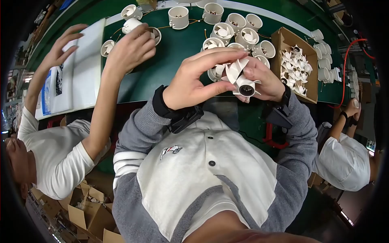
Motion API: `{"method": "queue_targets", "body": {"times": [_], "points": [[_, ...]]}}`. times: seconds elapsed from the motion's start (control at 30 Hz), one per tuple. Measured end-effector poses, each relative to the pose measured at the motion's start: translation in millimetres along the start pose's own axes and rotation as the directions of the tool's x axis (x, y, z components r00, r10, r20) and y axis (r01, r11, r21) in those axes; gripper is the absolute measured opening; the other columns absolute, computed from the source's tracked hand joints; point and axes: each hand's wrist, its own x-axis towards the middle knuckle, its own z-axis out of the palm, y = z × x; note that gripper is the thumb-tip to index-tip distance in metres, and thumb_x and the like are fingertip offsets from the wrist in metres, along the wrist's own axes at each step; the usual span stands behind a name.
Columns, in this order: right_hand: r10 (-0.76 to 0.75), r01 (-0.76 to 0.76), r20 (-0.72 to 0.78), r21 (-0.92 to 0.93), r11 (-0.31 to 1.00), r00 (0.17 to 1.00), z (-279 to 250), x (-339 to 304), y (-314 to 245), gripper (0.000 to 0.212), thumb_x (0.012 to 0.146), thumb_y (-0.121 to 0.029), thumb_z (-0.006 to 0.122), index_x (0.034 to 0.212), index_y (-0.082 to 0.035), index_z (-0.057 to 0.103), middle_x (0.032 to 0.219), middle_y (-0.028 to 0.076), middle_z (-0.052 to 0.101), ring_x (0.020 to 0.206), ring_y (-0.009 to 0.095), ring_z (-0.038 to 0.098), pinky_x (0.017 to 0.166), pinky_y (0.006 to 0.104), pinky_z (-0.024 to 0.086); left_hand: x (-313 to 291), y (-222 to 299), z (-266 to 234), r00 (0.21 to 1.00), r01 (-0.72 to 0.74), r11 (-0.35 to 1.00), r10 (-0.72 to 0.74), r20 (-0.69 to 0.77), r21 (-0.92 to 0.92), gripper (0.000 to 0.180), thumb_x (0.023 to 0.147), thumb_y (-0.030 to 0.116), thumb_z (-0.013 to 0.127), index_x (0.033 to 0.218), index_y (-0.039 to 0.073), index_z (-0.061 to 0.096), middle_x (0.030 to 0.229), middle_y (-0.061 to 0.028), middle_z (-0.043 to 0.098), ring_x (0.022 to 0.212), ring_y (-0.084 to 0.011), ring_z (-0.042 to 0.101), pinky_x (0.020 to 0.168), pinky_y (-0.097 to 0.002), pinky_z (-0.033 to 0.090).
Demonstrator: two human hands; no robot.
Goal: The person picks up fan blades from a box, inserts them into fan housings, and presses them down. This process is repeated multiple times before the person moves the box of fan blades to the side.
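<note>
In front of my chest, both my hands are closed around white plastic fan impellers. My left hand [195, 77] reaches in from the left, its long fingers over the top of the blades and its thumb beneath. The fingers of my right hand [265, 80] wrap the other side. Between them shows a white fan impeller [235, 72] with curved blades and a round hub opening with a dark inside. Whether it is one impeller or two pressed together, I cannot tell. Just beyond my hands stand several white round fan housings [236, 21], some with impellers inside.
A cardboard box [315, 75] of loose white impellers sits right of my hands on the green table [178, 50]. More white housings [323, 74] stand beyond it, near a red hose [345, 69]. At left, a co-worker's hands [131, 50] reach over a housing beside a white sheet [83, 73].
</note>
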Motion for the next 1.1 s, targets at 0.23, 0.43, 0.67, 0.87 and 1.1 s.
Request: {"method": "queue_targets", "body": {"times": [0.23,0.43,0.67,0.87,1.1], "points": [[-0.402,0.197,-0.271,-0.560,0.805,0.874,-9,5,35,0.025,0.084,-0.011,0.064,0.106,-0.003,0.054,0.091,0.009,0.060,0.072,0.014,0.061,0.056,0.0267,0.049,-49,3,-33,0.958,0.272,0.895,-0.218,-0.185,0.352,0.047,0.073,0.005,0.070,0.117,0.000,0.055,0.113,-0.0142,0.058,0.107,-0.0240,0.056,0.087,-0.0312,0.045],[-0.578,-0.229,-0.211,-0.972,0.042,0.788,-8,-19,51,0.019,0.075,-0.007,0.071,0.089,-0.003,0.060,0.100,0.009,0.059,0.077,0.018,0.060,0.064,0.0289,0.049,-76,-40,-42,0.905,0.416,0.646,-0.363,-0.221,0.640,0.041,0.068,0.006,0.073,0.106,0.002,0.060,0.105,-0.0137,0.060,0.098,-0.0288,0.059,0.082,-0.0326,0.048],[-0.637,-0.299,-0.125,-0.939,-0.172,0.761,-19,-21,76,0.019,0.075,-0.007,0.070,0.090,0.000,0.061,0.110,0.011,0.057,0.080,0.024,0.060,0.070,0.0321,0.049,-64,-37,-46,0.978,0.210,0.541,-0.131,-0.165,0.815,0.023,0.071,0.005,0.069,0.092,0.001,0.063,0.094,-0.0141,0.061,0.087,-0.0310,0.059,0.077,-0.0366,0.048],[-0.560,-0.271,-0.145,-0.951,-0.149,0.816,-5,-28,67,0.023,0.075,-0.001,0.067,0.096,0.000,0.059,0.113,0.011,0.054,0.085,0.026,0.059,0.072,0.0345,0.049,-53,-29,-45,0.893,0.312,0.463,-0.441,-0.090,0.830,0.008,0.070,0.003,0.062,0.077,-0.001,0.062,0.084,-0.0168,0.059,0.080,-0.0312,0.059,0.070,-0.0368,0.050],[-0.524,-0.309,-0.157,-0.926,-0.217,0.837,1,-24,57,0.027,0.072,0.001,0.067,0.097,0.001,0.057,0.107,0.012,0.055,0.085,0.027,0.058,0.072,0.0354,0.048,-40,-27,-50,0.848,0.155,0.337,-0.528,0.050,0.929,0.008,0.064,0.000,0.063,0.071,0.000,0.061,0.071,-0.0170,0.057,0.070,-0.0332,0.059,0.065,-0.0401,0.049]]}}
